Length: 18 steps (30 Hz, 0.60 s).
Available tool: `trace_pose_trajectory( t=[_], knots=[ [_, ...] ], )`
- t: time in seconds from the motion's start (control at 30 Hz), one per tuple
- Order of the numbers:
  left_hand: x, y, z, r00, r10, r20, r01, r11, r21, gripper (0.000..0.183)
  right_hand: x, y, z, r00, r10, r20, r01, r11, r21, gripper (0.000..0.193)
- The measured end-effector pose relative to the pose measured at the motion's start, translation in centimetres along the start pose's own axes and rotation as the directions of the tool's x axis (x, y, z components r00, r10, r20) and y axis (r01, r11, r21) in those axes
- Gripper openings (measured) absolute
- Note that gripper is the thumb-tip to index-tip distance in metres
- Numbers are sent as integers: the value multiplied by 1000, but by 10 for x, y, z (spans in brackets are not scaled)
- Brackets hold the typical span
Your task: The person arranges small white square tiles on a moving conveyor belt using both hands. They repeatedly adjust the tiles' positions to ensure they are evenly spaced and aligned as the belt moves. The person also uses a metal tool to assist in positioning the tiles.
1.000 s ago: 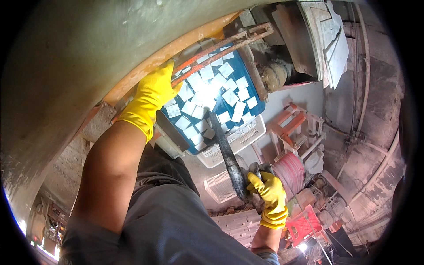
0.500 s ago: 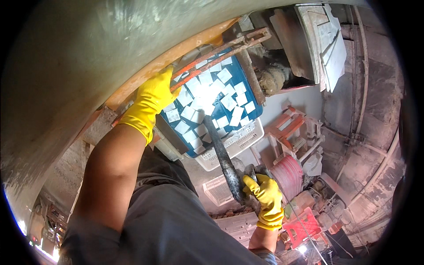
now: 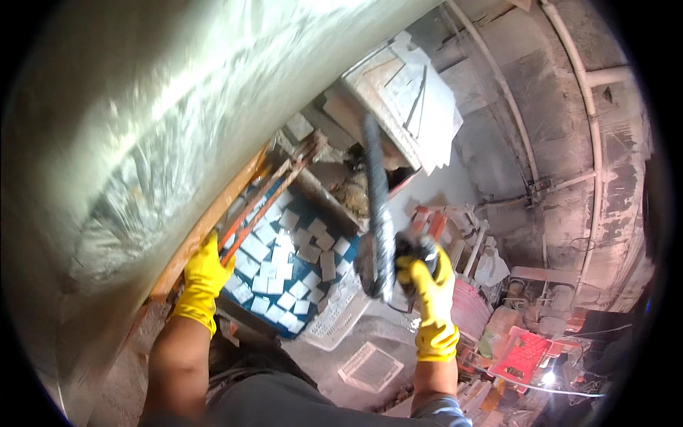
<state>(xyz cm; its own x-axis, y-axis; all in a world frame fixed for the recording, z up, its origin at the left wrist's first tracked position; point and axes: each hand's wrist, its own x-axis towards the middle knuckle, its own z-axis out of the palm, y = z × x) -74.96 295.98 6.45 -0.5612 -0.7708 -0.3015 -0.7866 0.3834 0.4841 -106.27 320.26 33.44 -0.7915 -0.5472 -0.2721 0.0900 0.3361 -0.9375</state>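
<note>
My left hand (image 3: 207,272), in a yellow rubber glove, is closed around the near end of a rusty red metal bar (image 3: 265,202). Beside it runs an orange rim (image 3: 206,229) along a large dull metallic curved surface. My right hand (image 3: 432,288), gloved the same way, grips a long dark tube-shaped tool (image 3: 379,206) by its rear part. The tool points up and away and is blurred; I cannot make out its exact kind. Between my hands, lower down, a blue tray (image 3: 311,205) holds many scattered white square tiles (image 3: 267,279).
A white perforated crate (image 3: 341,313) sits under the tray's near right edge. A white slotted basket (image 3: 370,367) lies on the floor. White sheets (image 3: 420,92) lean at the far side. A red crate (image 3: 518,356) and pink-red coiled material (image 3: 469,307) stand to the right.
The tool in my right hand has swung up and away from above the tiles, and its bright glow there is gone. The whole view has turned; my left hand stays at the bar.
</note>
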Motion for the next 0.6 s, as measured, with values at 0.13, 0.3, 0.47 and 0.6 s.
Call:
trace_pose_trajectory(
  t=[0.13,0.3,0.47,0.6],
  knots=[
    [0,-4,6,994,76,-74,-76,997,1,82,100,-36,10,961,-106,-255,152,974,169,39],
    [-6,17,-19,999,-4,-33,1,997,-83,78,295,-76,20,963,-141,-232,254,767,590,36],
    [-13,31,-32,999,47,-18,-46,999,10,61,422,-92,42,969,-204,139,-40,424,905,42],
    [-9,37,-23,996,12,83,-3,994,-111,61,456,-24,25,983,-163,84,8,495,869,43]
  ],
)
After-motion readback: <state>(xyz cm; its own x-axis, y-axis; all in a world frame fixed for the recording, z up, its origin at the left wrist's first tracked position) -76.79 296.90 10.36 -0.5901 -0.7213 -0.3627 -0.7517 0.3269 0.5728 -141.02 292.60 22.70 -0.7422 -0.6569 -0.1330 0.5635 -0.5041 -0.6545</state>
